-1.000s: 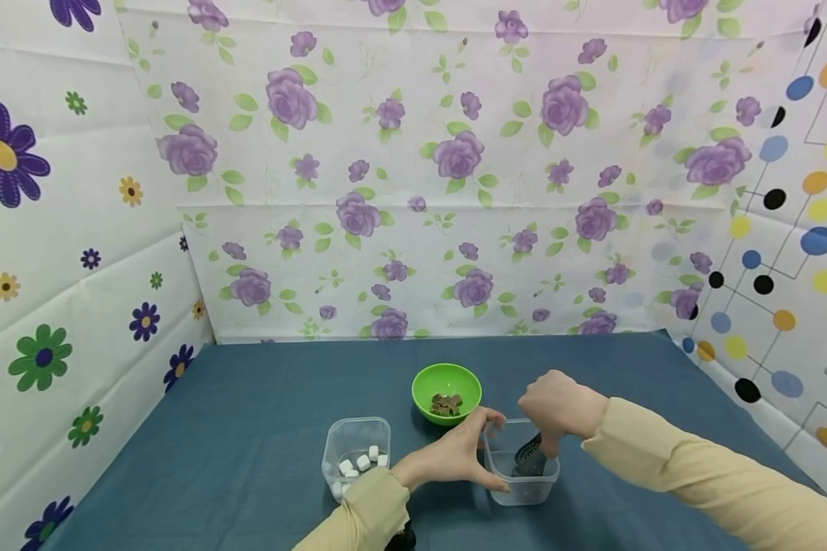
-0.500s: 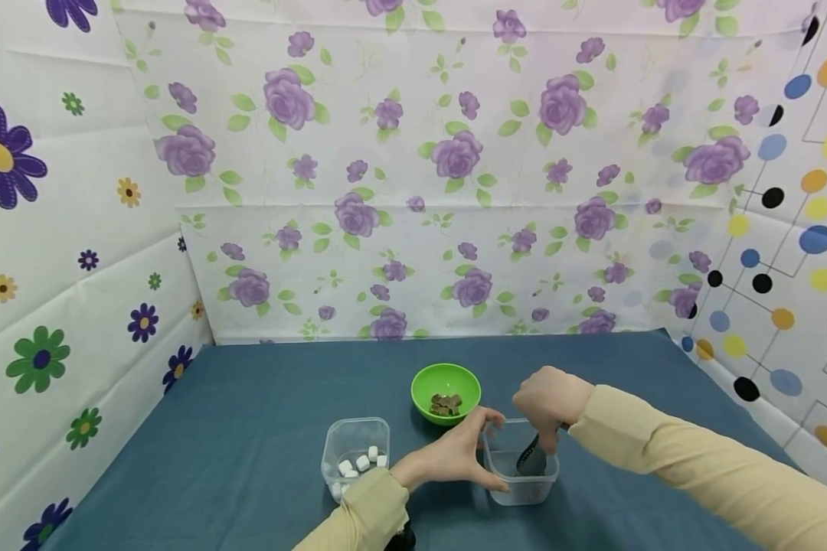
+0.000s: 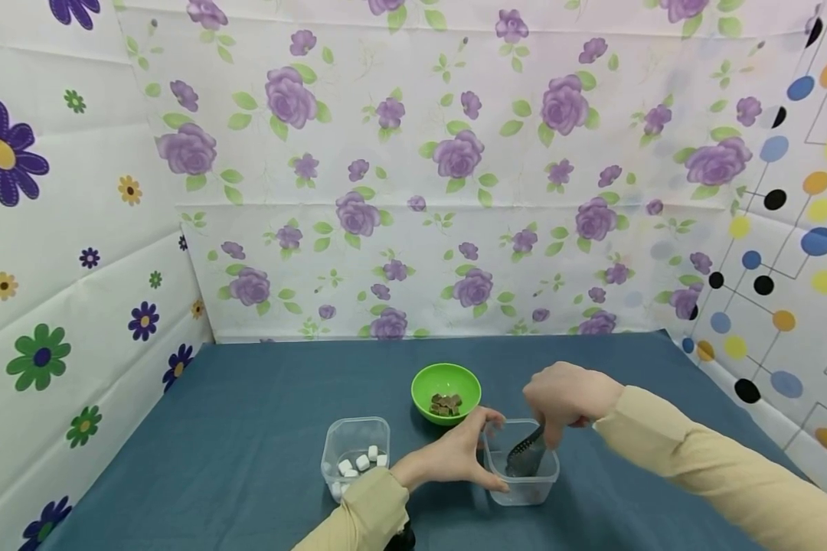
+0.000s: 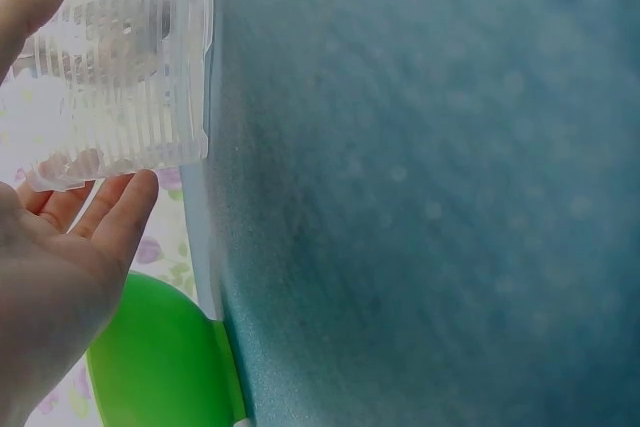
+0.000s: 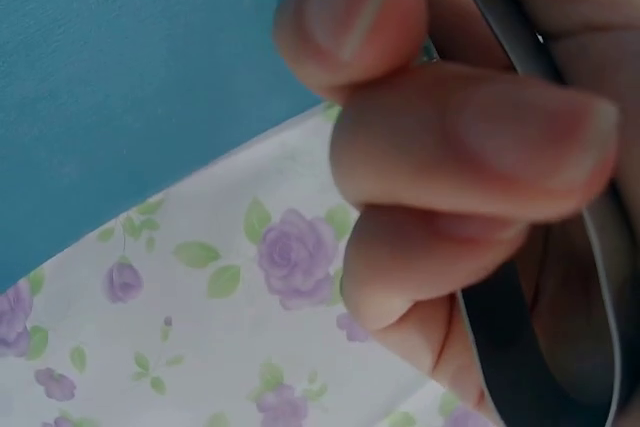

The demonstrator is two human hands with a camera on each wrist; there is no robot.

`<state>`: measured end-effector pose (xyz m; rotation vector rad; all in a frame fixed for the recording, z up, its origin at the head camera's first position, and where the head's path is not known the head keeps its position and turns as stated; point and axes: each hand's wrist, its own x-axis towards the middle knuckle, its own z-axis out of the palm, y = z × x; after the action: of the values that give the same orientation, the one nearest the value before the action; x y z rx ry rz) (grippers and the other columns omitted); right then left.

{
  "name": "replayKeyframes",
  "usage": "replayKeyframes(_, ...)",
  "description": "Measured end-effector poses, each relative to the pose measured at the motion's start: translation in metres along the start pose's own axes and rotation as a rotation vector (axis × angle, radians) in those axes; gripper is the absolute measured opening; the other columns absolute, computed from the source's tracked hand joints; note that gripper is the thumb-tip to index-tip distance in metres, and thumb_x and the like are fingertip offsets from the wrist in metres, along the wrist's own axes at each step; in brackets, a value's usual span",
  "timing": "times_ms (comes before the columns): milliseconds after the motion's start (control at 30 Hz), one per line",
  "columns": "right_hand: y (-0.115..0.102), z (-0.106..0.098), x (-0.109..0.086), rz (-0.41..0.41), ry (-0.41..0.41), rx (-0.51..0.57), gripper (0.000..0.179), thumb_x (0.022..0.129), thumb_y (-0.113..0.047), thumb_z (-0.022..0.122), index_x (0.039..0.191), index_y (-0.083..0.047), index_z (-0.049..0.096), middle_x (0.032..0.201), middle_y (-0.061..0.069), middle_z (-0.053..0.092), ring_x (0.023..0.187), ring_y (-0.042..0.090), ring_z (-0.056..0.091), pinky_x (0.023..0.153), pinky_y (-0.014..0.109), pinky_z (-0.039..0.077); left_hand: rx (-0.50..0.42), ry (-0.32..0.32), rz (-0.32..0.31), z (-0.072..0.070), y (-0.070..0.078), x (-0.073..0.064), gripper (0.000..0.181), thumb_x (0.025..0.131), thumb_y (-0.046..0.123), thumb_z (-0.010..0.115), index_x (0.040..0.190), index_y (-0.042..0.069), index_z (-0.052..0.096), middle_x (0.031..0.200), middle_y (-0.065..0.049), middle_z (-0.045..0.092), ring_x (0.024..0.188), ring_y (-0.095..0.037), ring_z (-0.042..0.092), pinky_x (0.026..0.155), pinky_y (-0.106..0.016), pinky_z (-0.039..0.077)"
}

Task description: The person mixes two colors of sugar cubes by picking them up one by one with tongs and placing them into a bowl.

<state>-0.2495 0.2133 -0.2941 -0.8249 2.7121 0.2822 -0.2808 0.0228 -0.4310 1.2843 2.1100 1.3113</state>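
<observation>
Dark tongs (image 3: 526, 457) slant down into the right-hand clear plastic container (image 3: 524, 493), and my right hand (image 3: 568, 398) grips them from above. Their bent end loops behind the curled fingers (image 5: 430, 137) in the right wrist view. The container's contents are hard to make out. My left hand (image 3: 455, 455) steadies this container, thumb at the near side and fingers at the far left corner. In the left wrist view the container (image 4: 125, 77) sits between thumb and fingertips. Just beyond my left hand stands a green bowl (image 3: 469, 375) with several brown chunks (image 3: 446, 405).
A second clear container (image 3: 331, 461) stands left of my left forearm, holding several small white blocks (image 3: 363, 463). Blue cloth (image 3: 248, 444) covers the table. Flowered sheets (image 3: 400, 138) rise behind, and patterned sheets stand at both sides.
The right hand shifted slightly left, then back right and a little higher, and the tongs' lower end swung left inside the container. The left hand stays put.
</observation>
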Motion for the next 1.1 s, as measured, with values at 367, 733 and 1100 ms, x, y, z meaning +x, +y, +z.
replayKeyframes(367,0.025,0.009,-0.011,-0.012,0.084,0.15,0.032,0.07,-0.023,0.075,0.045,-0.023,0.055,0.035,-0.007,0.039,0.03,0.007,0.036,0.037,0.023,0.035,0.023,0.013,-0.002,0.0,-0.001,0.0,0.073,0.077,0.018,0.074,0.133,0.008,0.028,0.129,-0.005,0.034,0.113,-0.014,0.04,0.087,-0.024,0.04)
replayKeyframes(733,0.057,0.007,-0.03,-0.111,0.109,0.363,0.023,0.076,-0.03,0.072,0.056,-0.028,0.062,0.04,-0.009,0.043,0.031,0.004,0.035,0.036,0.023,0.037,0.003,0.004,-0.004,-0.001,-0.003,0.0,0.071,0.078,0.017,0.073,0.132,0.012,0.028,0.129,-0.003,0.032,0.116,-0.019,0.038,0.087,-0.023,0.039)
replayKeyframes(1100,0.073,-0.019,-0.025,-0.083,0.206,0.395,0.022,0.078,-0.039,0.069,0.089,-0.02,0.073,0.042,-0.003,0.048,0.032,0.011,0.041,0.04,0.027,0.044,-0.026,0.0,-0.011,0.0,-0.002,0.0,0.072,0.078,0.016,0.073,0.133,0.007,0.026,0.13,-0.007,0.032,0.118,-0.023,0.037,0.089,-0.023,0.038)
